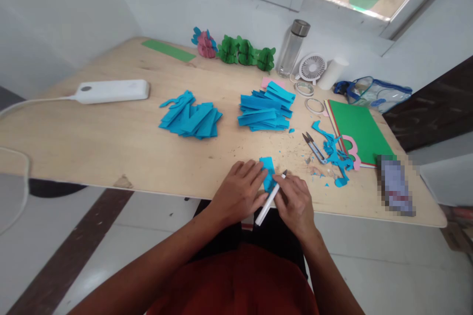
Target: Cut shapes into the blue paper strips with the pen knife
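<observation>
A small blue paper piece [267,172] lies at the table's front edge between my hands. My left hand [240,189] rests on its left side, fingers stretched out and lying flat. In my right hand [296,202] is a white marker [269,203], its dark tip pointing up and away from me. Fingers of the right hand also reach the paper's right edge. Beyond my hands sit two blue paper heaps, a strip pile [266,108] and a folded pile [192,118]. Thread snips [315,148] lie to the right, beside blue paper scraps [335,155].
Along the back stand green paper figures [246,52], a pink one [206,44], a glass bottle [293,49] and a small fan [312,67]. Tape rolls [304,89], green sheets [364,133] and a clear pouch [380,94] are right. A white power strip [113,91] lies left.
</observation>
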Tool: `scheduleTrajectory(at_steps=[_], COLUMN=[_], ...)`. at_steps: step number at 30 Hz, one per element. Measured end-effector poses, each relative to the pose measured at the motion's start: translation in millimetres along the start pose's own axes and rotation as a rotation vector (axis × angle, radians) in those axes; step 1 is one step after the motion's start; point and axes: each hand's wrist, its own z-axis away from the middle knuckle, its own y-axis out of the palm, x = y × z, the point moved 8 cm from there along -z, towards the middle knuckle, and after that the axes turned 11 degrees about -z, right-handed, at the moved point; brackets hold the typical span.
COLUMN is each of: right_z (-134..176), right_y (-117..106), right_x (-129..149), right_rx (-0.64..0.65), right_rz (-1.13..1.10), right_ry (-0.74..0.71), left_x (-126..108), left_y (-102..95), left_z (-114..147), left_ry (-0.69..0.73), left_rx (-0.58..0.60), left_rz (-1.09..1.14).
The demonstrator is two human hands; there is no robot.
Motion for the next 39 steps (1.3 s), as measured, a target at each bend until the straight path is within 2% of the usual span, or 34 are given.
scheduleTrajectory(at_steps=[20, 34, 39], right_z=[-0.2, 6.6, 8.6], right_y=[0.6, 7.6, 13.2], right_x=[3.1, 6.2, 14.4], right_rx=[-0.003, -0.093, -0.151], right_rz=[0.045, 0.046, 0.061], right_ry=[-0.009, 0.053, 0.099], left_x=[1.8, 3.0, 9.5], left_y=[2.5, 0.1, -0.5], left_z=[-0.4, -10.5, -16.4], left_ry=[-0.002, 0.142, 0.268], left_rx=[0.008, 0.038, 0.093], left_rz=[0.054, 0.051, 0.048])
